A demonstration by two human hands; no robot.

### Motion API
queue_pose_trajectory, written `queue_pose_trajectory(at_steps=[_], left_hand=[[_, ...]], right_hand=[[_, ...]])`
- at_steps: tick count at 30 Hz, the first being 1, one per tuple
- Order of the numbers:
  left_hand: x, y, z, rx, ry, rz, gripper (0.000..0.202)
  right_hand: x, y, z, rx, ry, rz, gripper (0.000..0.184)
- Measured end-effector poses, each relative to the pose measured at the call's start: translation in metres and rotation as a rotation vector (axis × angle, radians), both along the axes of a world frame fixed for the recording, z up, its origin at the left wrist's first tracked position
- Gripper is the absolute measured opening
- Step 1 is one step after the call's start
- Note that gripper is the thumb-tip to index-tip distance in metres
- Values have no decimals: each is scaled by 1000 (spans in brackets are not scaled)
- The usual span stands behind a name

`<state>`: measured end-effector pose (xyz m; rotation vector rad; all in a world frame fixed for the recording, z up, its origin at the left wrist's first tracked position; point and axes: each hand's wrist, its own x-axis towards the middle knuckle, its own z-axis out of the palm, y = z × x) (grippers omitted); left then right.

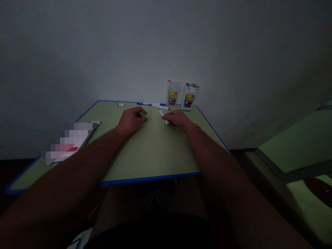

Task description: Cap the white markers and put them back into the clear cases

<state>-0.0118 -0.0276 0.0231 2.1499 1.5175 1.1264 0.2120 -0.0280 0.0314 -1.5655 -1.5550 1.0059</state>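
Observation:
My right hand (pixel 177 119) grips a white marker (pixel 163 114) with a green end; its uncapped tip points away toward the wall. Between the thumb and fingers of my left hand (pixel 132 119) is a small green marker cap (pixel 143 114). The two hands are a short way apart over the middle of the table. Just beyond them lie a white marker (pixel 160 107) and a blue-ended marker (pixel 155 104), close together near the back edge.
The pale table (pixel 153 155) has a blue rim and stands against a grey wall. At its back right stand a clear case (pixel 173 93) with a pink-topped marker and a case full of markers (pixel 189 97). A short white piece (pixel 121 104) and a blurred booklet (pixel 75 138) lie leftward.

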Motion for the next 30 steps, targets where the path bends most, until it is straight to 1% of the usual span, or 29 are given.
queue_pose_trajectory(at_steps=[7, 9, 12, 14, 17, 20, 23, 30], left_hand=[[-2, 1, 0, 30, -54, 31, 19], [-4, 4, -2, -3, -96, 44, 19], [-6, 8, -3, -112, -195, 46, 20], [-6, 8, -2, -184, -271, 47, 19], [-4, 7, 1, -245, -364, 62, 17], [-2, 5, 4, -281, -422, 81, 15], [-2, 6, 4, -301, -479, 81, 16], [-5, 10, 1, -315, -564, 54, 18]], right_hand=[[1, 0, 0, 10, -42, 26, 15], [1, 0, 1, 11, -63, 27, 14], [1, -2, 3, 15, -77, 31, 14], [2, -2, 3, 19, -73, 35, 14], [2, -1, 2, 17, -65, 46, 14], [2, -1, 1, 7, -68, 44, 15], [2, -1, 0, 5, -52, 35, 15], [9, 6, -6, 76, -14, 56, 15]])
